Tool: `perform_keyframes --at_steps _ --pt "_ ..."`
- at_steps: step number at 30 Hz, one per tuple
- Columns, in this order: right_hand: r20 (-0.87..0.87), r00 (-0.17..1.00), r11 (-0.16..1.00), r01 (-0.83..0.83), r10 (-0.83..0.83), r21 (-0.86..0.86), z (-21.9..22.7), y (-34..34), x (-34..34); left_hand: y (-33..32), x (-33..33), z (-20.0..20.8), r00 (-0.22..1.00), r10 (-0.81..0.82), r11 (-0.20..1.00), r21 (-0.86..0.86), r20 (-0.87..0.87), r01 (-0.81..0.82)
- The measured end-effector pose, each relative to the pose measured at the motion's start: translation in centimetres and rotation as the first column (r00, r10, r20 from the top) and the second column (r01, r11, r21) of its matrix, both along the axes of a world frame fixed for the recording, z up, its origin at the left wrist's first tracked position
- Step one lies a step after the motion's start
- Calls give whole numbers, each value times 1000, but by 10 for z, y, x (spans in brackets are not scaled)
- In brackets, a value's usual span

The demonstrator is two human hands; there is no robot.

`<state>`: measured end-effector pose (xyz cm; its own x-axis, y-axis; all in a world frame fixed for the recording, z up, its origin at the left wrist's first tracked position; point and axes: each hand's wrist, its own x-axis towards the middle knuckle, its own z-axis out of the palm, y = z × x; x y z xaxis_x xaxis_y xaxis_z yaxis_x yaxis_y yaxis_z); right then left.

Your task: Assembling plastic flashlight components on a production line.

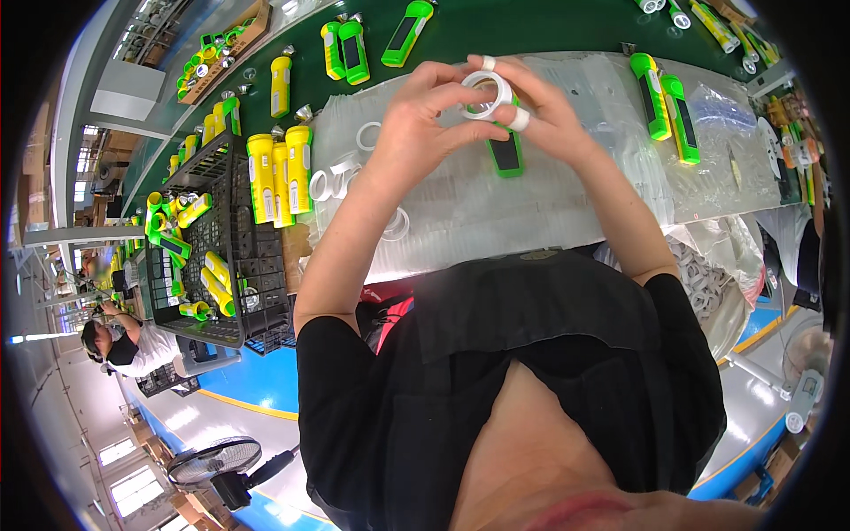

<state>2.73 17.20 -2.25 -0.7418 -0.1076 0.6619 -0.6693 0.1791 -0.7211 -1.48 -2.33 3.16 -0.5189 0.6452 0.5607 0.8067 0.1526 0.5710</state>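
Observation:
Over the work table my left hand (423,111) and my right hand (551,111) hold a white plastic ring (486,95) between their fingertips. The ring is tilted, and part of its inside shows. White tape-like bands wrap two of my right-hand fingers. Just beneath the hands lies a green flashlight (506,157) with a dark panel, its upper part hidden by my hands. To the left of my left forearm are several loose white rings (322,185), and another ring (368,135) lies farther off.
Yellow flashlights (262,177) stand left beside a black crate (232,305) holding more of them. Two green flashlights (682,119) lie to the right. A bag of white rings (708,274) hangs at the table's right front. A co-worker (142,345) sits far left; a fan (217,465) stands behind.

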Motion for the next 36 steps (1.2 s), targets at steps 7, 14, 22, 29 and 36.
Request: perform_keyframes --at_steps 7,14,22,29,36 --pt "82 995 835 4 -59 550 72 54 7 30 4 -13 994 -53 993 -100 94 63" --pt "320 945 548 -238 -59 802 114 49 5 46 8 -19 987 -89 996 21 136 87" --pt "108 834 505 219 -541 835 87 35 11 53 7 -22 994 -28 999 -17 106 30" --pt "171 985 769 -110 1 629 81 52 8 57 3 -27 996 -61 994 90 59 56" --pt "154 828 458 135 -540 879 94 43 12 57 1 -29 999 -38 995 88 5 38"
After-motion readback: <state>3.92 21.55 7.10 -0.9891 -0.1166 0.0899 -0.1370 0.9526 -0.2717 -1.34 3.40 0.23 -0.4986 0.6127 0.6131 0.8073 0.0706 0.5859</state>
